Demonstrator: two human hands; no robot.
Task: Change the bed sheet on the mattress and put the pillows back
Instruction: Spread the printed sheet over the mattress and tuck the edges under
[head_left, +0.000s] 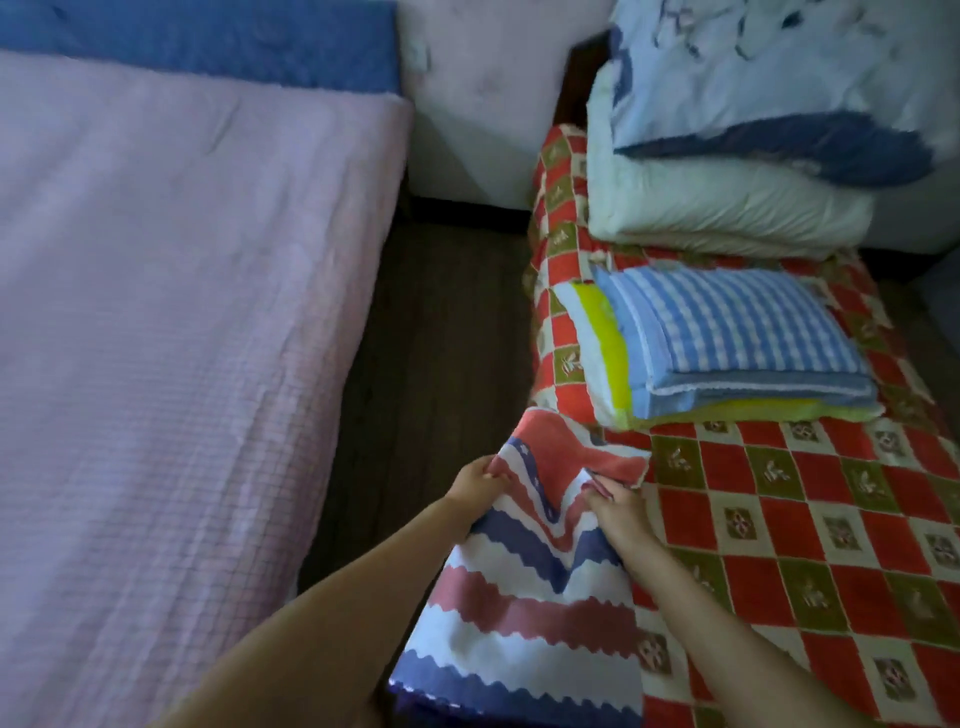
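Sheet (524, 582) with red, white and blue zigzag bands, folded, lying on near left edge of checked bed (810, 519), far end lifting and creasing. Left hand (475, 483) pinching far left corner of sheet, fingers curled round fabric. Right hand (615, 506) gripping far right part of same edge, fingers closing on a fold. Both forearms reaching in from bottom of view.

Checked bed covering showing red, olive and cream squares. Sitting further back on it: blue gingham pillow (737, 332) stacked on yellow-and-white pillow (597, 353), then white folded quilt (717, 202) with pale blue pillow (779, 83) on top. Mattress (171, 322) at left, well apart across dark wood floor (441, 322), wearing pale pink gridded cover, blue bedding (208, 47) lying at its far end. Pale upholstered panel (483, 104) standing between both beds at back.
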